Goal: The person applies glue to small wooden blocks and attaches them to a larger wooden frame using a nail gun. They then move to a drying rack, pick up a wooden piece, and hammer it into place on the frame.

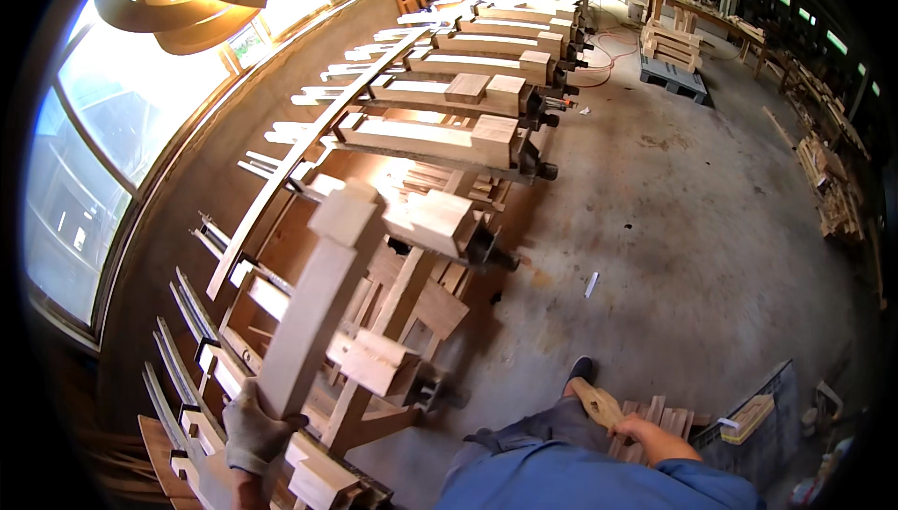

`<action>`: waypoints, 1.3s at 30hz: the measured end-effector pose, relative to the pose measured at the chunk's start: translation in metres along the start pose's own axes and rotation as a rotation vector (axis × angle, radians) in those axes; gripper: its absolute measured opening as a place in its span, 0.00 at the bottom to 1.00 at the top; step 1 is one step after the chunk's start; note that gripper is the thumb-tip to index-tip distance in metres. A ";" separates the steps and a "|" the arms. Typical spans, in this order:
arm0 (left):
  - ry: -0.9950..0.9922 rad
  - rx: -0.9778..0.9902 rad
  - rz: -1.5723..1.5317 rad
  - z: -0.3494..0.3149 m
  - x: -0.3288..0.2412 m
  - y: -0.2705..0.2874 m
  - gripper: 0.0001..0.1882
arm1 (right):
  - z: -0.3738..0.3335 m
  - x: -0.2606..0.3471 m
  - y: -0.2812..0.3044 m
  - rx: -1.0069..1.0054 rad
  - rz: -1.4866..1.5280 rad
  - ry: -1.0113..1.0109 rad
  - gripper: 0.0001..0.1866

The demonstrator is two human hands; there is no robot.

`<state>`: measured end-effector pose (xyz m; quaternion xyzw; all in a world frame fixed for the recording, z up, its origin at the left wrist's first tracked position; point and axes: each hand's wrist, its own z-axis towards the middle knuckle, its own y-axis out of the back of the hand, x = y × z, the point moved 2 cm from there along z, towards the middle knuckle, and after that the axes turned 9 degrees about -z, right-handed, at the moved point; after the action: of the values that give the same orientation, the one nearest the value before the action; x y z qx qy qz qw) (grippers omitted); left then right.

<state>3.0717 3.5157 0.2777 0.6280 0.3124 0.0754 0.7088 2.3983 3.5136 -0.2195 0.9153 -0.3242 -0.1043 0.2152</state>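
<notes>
My left hand (254, 430), in a grey work glove, grips the lower part of a long pale wooden beam (313, 323). The beam stands tilted in front of the rack, with a thicker block at its upper end. Down by my right leg, my bare right hand (641, 429) is closed around the end of a worn, light-brown wooden piece (597, 402); its exact kind is unclear. Close to the beam, bar clamps hold wooden pieces with square blocks, such as this block (377, 362) and another one (435, 220).
A row of similar clamped beams (421, 136) runs away along the windows, crossed by a long wooden strip (309, 140). Stacked wood sits on a grey pallet (673, 78) at the far right. Wood strips (659, 416) and a dark crate (767, 426) are beside my right side.
</notes>
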 end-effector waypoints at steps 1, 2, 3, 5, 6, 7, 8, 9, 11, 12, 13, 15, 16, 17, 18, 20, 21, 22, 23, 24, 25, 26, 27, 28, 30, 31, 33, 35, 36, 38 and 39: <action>0.005 0.066 -0.074 0.002 -0.035 -0.011 0.34 | 0.010 0.000 0.015 -0.012 -0.002 0.006 0.33; 0.023 0.169 -0.032 0.006 -0.065 -0.024 0.38 | 0.018 0.002 0.029 -0.025 -0.003 0.011 0.33; -0.020 0.233 -0.094 0.008 -0.093 -0.041 0.40 | 0.024 0.009 0.045 -0.031 -0.003 0.024 0.33; -0.043 0.391 -0.118 0.011 -0.148 -0.077 0.45 | 0.029 0.011 0.076 -0.013 0.059 -0.027 0.32; -0.040 0.485 -0.086 0.017 -0.182 -0.099 0.47 | 0.033 0.004 0.095 -0.010 0.099 -0.067 0.31; -0.122 0.518 -0.078 0.020 -0.201 -0.125 0.48 | 0.047 -0.004 0.108 0.067 0.181 -0.026 0.31; -0.256 0.569 -0.055 0.023 -0.229 -0.147 0.49 | 0.066 -0.017 0.117 0.132 0.270 0.021 0.30; -0.063 0.710 -0.202 0.021 -0.233 -0.171 0.49 | 0.084 -0.023 0.131 0.193 0.347 0.085 0.30; -0.151 0.767 -0.191 0.023 -0.259 -0.219 0.49 | 0.094 -0.035 0.158 0.188 0.346 0.136 0.19; -0.135 0.809 -0.172 0.024 -0.292 -0.226 0.51 | 0.090 -0.047 0.173 0.178 0.484 0.367 0.18; -0.118 0.850 -0.204 0.028 -0.305 -0.246 0.50 | 0.080 -0.058 0.189 0.207 0.662 0.618 0.18; -0.067 0.923 -0.259 0.032 -0.328 -0.280 0.49 | 0.064 -0.064 0.223 0.330 0.863 0.925 0.19; -0.039 0.962 -0.291 0.035 -0.340 -0.294 0.49 | 0.066 -0.059 0.238 0.324 0.850 0.821 0.18; -0.058 0.943 -0.322 0.039 -0.343 -0.315 0.46 | 0.073 -0.048 0.253 0.309 0.813 0.650 0.18; 0.005 0.973 -0.379 0.042 -0.350 -0.331 0.45 | 0.080 -0.036 0.269 0.296 0.771 0.456 0.18; 0.022 0.989 -0.454 0.053 -0.369 -0.349 0.44 | 0.092 -0.015 0.295 0.280 0.744 0.252 0.18; 0.015 0.992 -0.404 0.063 -0.382 -0.354 0.46 | 0.098 -0.005 0.309 0.272 0.739 0.192 0.18; 0.009 0.991 -0.354 0.077 -0.396 -0.357 0.47 | 0.106 0.007 0.317 0.273 0.741 0.159 0.18; 0.009 0.997 -0.313 0.086 -0.408 -0.361 0.48 | 0.113 0.016 0.329 0.269 0.738 0.127 0.17; -0.019 0.955 -0.320 0.095 -0.415 -0.370 0.45 | 0.120 0.025 0.342 0.267 0.732 0.101 0.17; -0.062 0.940 -0.323 0.107 -0.421 -0.385 0.46 | 0.127 0.033 0.355 0.261 0.727 0.073 0.17; -0.104 0.922 -0.326 0.119 -0.429 -0.398 0.46 | 0.134 0.043 0.371 0.252 0.722 0.052 0.17; -0.082 0.919 -0.368 0.128 -0.439 -0.403 0.47 | 0.139 0.051 0.384 0.252 0.715 0.027 0.17; -0.133 0.917 -0.316 0.142 -0.449 -0.411 0.46 | 0.145 0.062 0.401 0.244 0.711 0.006 0.17; -0.145 0.935 -0.418 0.171 -0.473 -0.413 0.45 | 0.159 0.079 0.430 0.235 0.728 -0.027 0.17; -0.160 0.931 -0.414 0.184 -0.489 -0.411 0.44 | 0.167 0.087 0.446 0.226 0.739 -0.036 0.17; -0.112 0.954 -0.405 0.208 -0.509 -0.412 0.47 | 0.185 0.107 0.477 0.226 0.774 -0.033 0.17; -0.107 0.944 -0.383 0.229 -0.529 -0.411 0.47 | 0.236 0.132 0.509 0.282 0.874 -0.033 0.19; -0.083 0.894 -0.448 0.235 -0.532 -0.409 0.47 | 0.226 0.165 0.536 0.201 0.838 0.045 0.19; -0.051 0.812 -0.586 0.243 -0.539 -0.411 0.46 | 0.188 0.230 0.591 0.090 0.816 0.216 0.17; 0.003 0.807 -0.644 0.249 -0.544 -0.413 0.46 | 0.178 0.250 0.613 0.030 0.809 0.324 0.16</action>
<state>2.6556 2.9518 0.0843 0.7233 0.4951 -0.2724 0.3970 2.1954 2.8681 -0.1065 0.7220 -0.6203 0.1384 0.2734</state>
